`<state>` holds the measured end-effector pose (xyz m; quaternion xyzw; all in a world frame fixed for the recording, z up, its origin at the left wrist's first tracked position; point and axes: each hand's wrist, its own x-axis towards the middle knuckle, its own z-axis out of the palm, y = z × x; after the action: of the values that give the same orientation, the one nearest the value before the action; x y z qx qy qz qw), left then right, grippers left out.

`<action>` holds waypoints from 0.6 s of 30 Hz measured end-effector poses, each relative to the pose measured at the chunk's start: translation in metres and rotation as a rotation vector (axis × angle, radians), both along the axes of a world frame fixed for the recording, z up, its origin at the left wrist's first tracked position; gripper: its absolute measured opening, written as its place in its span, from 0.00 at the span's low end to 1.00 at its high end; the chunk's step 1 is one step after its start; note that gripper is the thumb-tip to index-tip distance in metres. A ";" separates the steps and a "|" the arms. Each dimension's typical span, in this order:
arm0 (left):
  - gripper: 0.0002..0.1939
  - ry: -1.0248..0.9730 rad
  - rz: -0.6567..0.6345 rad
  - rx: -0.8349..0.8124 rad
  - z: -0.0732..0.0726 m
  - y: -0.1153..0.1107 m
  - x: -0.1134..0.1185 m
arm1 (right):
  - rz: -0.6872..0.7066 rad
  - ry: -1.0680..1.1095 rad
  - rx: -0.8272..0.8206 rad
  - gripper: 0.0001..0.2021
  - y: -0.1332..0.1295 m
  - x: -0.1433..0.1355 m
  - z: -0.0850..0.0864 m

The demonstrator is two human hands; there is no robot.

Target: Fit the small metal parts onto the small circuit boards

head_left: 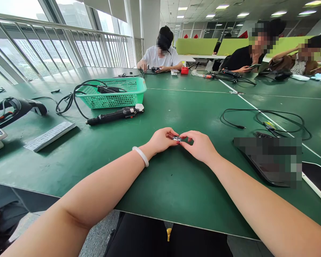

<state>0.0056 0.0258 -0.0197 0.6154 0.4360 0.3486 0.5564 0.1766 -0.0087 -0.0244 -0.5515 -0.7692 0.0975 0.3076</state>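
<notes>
So, both hands were together over the green tabletop (173, 182), roughly in the middle of the view, working on one tiny metallic part (176, 139). The left hand (160, 139) had its grip pinched narrow on one side of it, and the right hand (200, 145) had thumb and forefinger on the other side, also a narrow pinch, so the part sat right between the two sets of fingertips. It was too small and too covered to make out details, and I couldn't tell if it was touching the surface or held a bit above it. A white bangle (141, 157) was on the left wrist. Beyond the hands, off to the left, a black power screwdriver (113, 116) lay just in front of a mint-green basket (115, 101) with some dark stuff in it. Nearer the left edge was a white block (50, 135) with rows of print on it. Over on the right, a cable plug (240, 126) lay near a dark flat item (267, 160), partly blurred out. Across the way sat a person in a white shirt (160, 59), near a small red box (184, 70).
</notes>
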 end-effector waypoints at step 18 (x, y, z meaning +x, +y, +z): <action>0.08 -0.325 -0.073 -0.416 0.010 -0.012 0.004 | -0.117 0.112 -0.028 0.07 -0.010 -0.011 0.008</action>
<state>0.0095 0.0137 -0.0099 0.4389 0.3807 0.3255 0.7460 0.1660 -0.0186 -0.0165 -0.5933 -0.7159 0.1206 0.3477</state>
